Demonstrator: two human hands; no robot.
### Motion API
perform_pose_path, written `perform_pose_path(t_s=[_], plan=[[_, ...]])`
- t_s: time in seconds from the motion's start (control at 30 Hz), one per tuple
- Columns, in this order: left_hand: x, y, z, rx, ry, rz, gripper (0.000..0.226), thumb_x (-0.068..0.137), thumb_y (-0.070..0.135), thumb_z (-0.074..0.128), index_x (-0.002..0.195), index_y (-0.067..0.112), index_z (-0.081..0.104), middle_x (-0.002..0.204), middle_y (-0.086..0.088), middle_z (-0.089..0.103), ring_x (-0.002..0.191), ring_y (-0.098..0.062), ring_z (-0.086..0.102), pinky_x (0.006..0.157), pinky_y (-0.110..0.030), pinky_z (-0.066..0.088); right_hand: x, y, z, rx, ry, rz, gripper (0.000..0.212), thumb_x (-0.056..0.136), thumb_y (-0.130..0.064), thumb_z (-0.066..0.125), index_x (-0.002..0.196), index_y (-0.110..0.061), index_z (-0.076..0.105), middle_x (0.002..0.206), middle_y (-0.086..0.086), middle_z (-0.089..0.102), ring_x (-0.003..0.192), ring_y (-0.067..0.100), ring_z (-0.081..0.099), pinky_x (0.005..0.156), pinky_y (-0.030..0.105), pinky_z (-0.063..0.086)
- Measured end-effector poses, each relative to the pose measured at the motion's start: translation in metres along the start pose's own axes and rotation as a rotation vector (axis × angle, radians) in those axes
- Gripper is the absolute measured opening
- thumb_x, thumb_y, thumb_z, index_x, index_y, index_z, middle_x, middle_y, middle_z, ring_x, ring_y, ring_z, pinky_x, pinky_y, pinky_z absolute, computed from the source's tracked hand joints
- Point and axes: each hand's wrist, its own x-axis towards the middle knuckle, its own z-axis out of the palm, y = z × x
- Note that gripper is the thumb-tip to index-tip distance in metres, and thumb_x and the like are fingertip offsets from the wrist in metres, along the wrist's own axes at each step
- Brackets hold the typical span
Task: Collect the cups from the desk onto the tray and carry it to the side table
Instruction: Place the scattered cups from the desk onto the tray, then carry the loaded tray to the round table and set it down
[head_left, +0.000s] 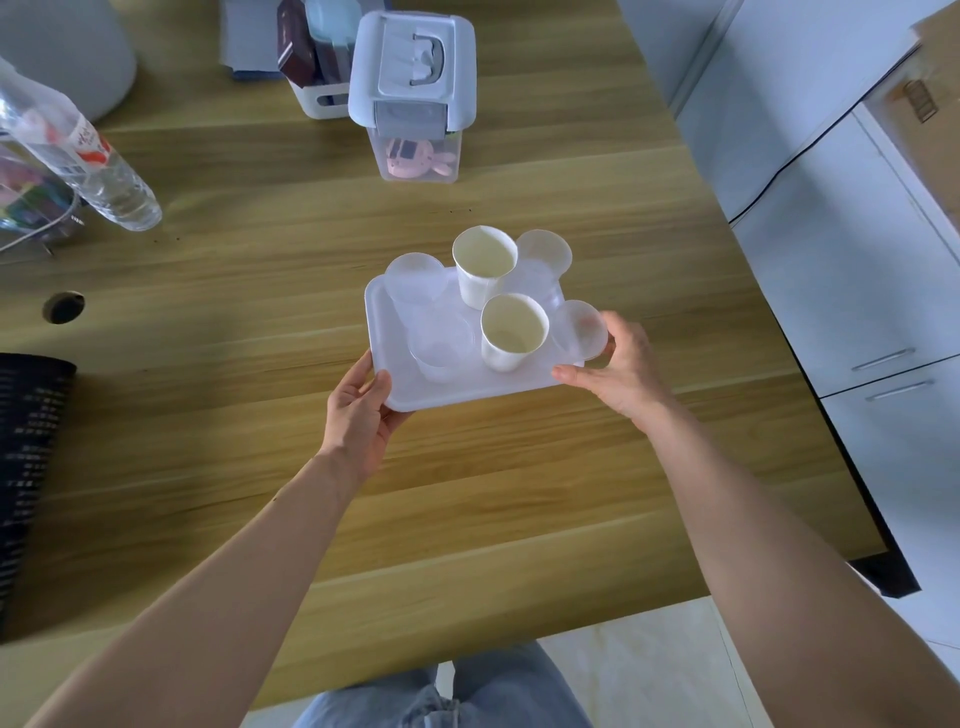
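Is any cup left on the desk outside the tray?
No, all six cups, such as the nearer paper cup, stand on the tray, which both hands hold over the desk.

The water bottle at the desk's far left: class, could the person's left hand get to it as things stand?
Probably not at once. The left hand is gripping the tray edge, sharing the load of cups with the right hand. The desk between it and the water bottle is bare, so only the grip holds it back.
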Motion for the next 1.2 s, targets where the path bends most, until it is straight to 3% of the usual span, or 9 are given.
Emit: perform_pose_path(t_s=[0.17, 0.37, 0.43, 0.5, 0.63, 0.87, 1.1, 1.2], plan=[[-0.001, 0.003, 0.005, 0.019, -0.021, 0.007, 0.043, 0.099, 0.006, 0.051, 0.14, 0.02, 0.053, 0.108, -0.001, 0.073, 0.09, -0.017, 0.072, 0.077, -0.032, 0.06, 0.0, 0.006, -0.003, 0.053, -0.018, 0.038, 0.075, 0.061, -0.03, 0.09, 0.125, -0.024, 0.052, 0.127, -0.002, 0.05, 0.114, 0.016, 0.051, 0.094, 0.037, 0.046], [-0.003, 0.007, 0.013, 0.033, -0.038, -0.006, 0.044, 0.098, 0.007, 0.053, 0.14, 0.019, 0.053, 0.109, -0.001, 0.072, 0.091, -0.019, 0.072, 0.078, -0.032, 0.06, -0.004, 0.013, -0.012, 0.185, -0.045, 0.126, 0.072, 0.055, -0.031, 0.09, 0.119, -0.023, 0.058, 0.117, -0.004, 0.068, 0.104, 0.016, 0.066, 0.091, 0.039, 0.055], [-0.004, 0.007, 0.017, 0.041, -0.047, -0.014, 0.044, 0.098, 0.007, 0.053, 0.14, 0.019, 0.053, 0.108, -0.001, 0.073, 0.094, -0.021, 0.071, 0.079, -0.033, 0.06, -0.008, 0.02, -0.015, 0.216, -0.056, 0.143, 0.06, 0.059, -0.028, 0.088, 0.113, -0.017, 0.066, 0.107, 0.002, 0.074, 0.097, 0.018, 0.071, 0.085, 0.038, 0.059], [-0.005, 0.008, 0.02, 0.05, -0.06, -0.015, 0.044, 0.098, 0.006, 0.053, 0.14, 0.018, 0.052, 0.106, 0.001, 0.074, 0.096, -0.022, 0.07, 0.079, -0.033, 0.06, -0.016, 0.022, -0.018, 0.257, -0.056, 0.167, 0.044, 0.07, -0.013, 0.084, 0.111, -0.011, 0.068, 0.102, 0.009, 0.074, 0.085, 0.02, 0.071, 0.073, 0.032, 0.06], [-0.009, 0.008, 0.03, 0.095, -0.096, -0.031, 0.043, 0.098, 0.006, 0.053, 0.139, 0.019, 0.053, 0.101, 0.002, 0.075, 0.086, -0.016, 0.073, 0.076, -0.032, 0.061, -0.035, 0.027, -0.027, 0.327, -0.029, 0.201, 0.042, 0.076, 0.0, 0.079, 0.115, -0.005, 0.065, 0.101, 0.012, 0.072, 0.077, 0.018, 0.07, 0.065, 0.024, 0.059], [-0.021, 0.008, 0.044, 0.164, -0.219, -0.06, 0.042, 0.098, 0.007, 0.053, 0.139, 0.018, 0.054, 0.12, -0.006, 0.069, 0.097, -0.021, 0.071, 0.08, -0.033, 0.059, -0.082, 0.036, -0.039, 0.369, 0.082, 0.232, 0.033, 0.078, 0.001, 0.076, 0.108, -0.005, 0.064, 0.085, 0.013, 0.073, 0.069, 0.015, 0.071, 0.064, 0.022, 0.059], [-0.04, 0.003, 0.056, 0.234, -0.367, -0.092, 0.039, 0.098, 0.005, 0.051, 0.134, 0.019, 0.058, 0.113, -0.002, 0.072, 0.098, -0.019, 0.071, 0.078, -0.031, 0.059, -0.139, 0.043, -0.039, 0.526, 0.27, 0.357, 0.031, 0.075, 0.008, 0.075, 0.098, -0.011, 0.065, 0.078, 0.01, 0.07, 0.066, 0.018, 0.067, 0.067, 0.029, 0.061], [-0.05, -0.003, 0.058, 0.274, -0.425, -0.126, 0.039, 0.098, 0.006, 0.052, 0.135, 0.017, 0.057, 0.12, -0.006, 0.07, 0.099, -0.021, 0.071, 0.08, -0.032, 0.059, -0.167, 0.049, -0.035, 0.561, 0.345, 0.391, 0.033, 0.074, 0.008, 0.076, 0.101, -0.008, 0.067, 0.08, 0.01, 0.071, 0.069, 0.022, 0.067, 0.076, 0.039, 0.061]])
